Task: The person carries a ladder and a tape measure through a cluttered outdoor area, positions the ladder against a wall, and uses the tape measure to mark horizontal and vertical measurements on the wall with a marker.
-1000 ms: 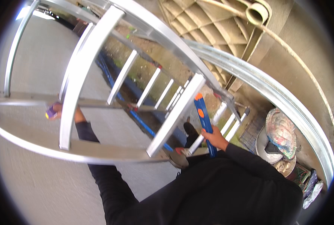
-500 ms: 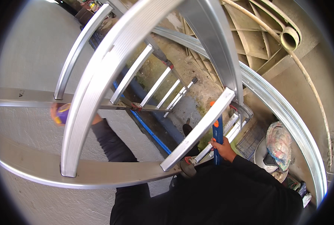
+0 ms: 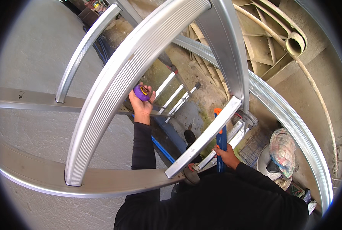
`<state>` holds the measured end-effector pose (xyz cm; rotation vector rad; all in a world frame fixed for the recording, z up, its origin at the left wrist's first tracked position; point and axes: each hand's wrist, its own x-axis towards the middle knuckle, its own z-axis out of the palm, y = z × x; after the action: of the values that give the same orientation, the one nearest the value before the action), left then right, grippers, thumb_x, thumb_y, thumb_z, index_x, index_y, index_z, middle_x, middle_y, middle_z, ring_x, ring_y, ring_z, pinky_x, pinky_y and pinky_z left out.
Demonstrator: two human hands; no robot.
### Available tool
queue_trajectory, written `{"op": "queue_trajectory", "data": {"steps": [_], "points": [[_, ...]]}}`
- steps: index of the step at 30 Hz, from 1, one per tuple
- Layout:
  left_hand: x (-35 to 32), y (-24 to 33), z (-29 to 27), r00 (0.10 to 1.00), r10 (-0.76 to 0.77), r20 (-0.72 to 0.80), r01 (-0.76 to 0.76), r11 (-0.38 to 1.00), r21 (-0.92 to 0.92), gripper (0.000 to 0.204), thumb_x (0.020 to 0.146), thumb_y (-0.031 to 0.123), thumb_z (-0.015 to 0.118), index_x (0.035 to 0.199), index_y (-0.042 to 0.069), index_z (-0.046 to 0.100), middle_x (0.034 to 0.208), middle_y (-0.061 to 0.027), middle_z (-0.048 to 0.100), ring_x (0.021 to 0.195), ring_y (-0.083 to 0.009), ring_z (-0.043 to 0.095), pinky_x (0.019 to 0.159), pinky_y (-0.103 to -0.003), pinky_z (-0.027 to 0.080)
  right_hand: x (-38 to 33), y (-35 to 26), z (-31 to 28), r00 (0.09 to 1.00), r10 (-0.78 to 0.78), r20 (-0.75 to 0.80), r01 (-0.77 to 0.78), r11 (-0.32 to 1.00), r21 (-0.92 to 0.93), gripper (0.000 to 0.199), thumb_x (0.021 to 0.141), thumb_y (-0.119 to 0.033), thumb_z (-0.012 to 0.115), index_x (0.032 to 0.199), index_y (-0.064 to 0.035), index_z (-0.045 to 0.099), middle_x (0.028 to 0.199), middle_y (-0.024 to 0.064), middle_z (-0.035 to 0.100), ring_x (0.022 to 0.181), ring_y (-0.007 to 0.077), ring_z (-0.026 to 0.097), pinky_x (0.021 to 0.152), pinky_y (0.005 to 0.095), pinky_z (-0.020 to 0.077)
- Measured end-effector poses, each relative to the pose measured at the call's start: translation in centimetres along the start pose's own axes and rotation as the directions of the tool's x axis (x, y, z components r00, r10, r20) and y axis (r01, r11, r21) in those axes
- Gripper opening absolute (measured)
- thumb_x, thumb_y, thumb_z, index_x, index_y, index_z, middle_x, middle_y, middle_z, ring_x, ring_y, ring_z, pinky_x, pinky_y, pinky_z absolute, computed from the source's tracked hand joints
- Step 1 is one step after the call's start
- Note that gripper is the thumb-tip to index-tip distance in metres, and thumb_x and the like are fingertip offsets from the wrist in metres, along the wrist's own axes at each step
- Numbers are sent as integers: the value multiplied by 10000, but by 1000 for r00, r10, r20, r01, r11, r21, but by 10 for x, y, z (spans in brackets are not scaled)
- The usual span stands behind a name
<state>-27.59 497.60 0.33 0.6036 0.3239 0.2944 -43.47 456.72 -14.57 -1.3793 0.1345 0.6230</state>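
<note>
No readable wording, small dark mark on silver ladder rail, tiny illegible print on blue level

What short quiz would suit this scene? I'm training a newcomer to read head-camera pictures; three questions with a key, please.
1. Multiple choice: what does the left grip hold?
A) a white cloth
B) a purple round object
C) a green bottle

2. True or false: the right grip holds a red brush.

3. Fill in: seen from the camera, the left sleeve passes ____ the lowest ladder rail (in front of / behind).

Key:
1. B
2. False; it holds a blue-and-orange bar.
3. behind
</note>
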Motion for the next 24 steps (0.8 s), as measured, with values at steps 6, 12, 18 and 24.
{"op": "queue_trajectory", "data": {"steps": [6,12,18,24], "points": [[33,30,-14,822,-173,542,328,923,-203,392,1016,382,551,1180,26,566,1121,-92,598,962,-198,578,653,-305,534,-4,-11,3,1000,30,1,-30,1000,-5,153,929,-116,719,1000,-27,617,891,58,652,761,146,666,697,322,574],[45,30,-8,889,0,459,44,995,-85,604,1074,585,446,1397,79,523,988,-102,575,813,-180,521,543,-240,436,-13,-30,5,999,30,-13,-29,999,23,172,943,-155,720,978,-34,602,885,28,629,756,131,657,732,328,583],[73,62,28,839,14,545,-11,1000,-8,511,1088,482,462,1365,58,526,1010,-118,565,844,-195,531,605,-278,488,-13,-45,4,999,-31,22,30,999,31,167,945,-169,717,956,-53,597,895,11,612,783,125,647,732,316,571],[147,131,61,865,-57,498,40,998,44,492,1053,449,522,1046,-41,561,959,-122,576,810,-197,538,604,-282,481,1,-43,2,996,-81,-32,82,997,16,158,933,-171,713,973,-62,606,883,3,616,762,96,624,711,302,551]]}}
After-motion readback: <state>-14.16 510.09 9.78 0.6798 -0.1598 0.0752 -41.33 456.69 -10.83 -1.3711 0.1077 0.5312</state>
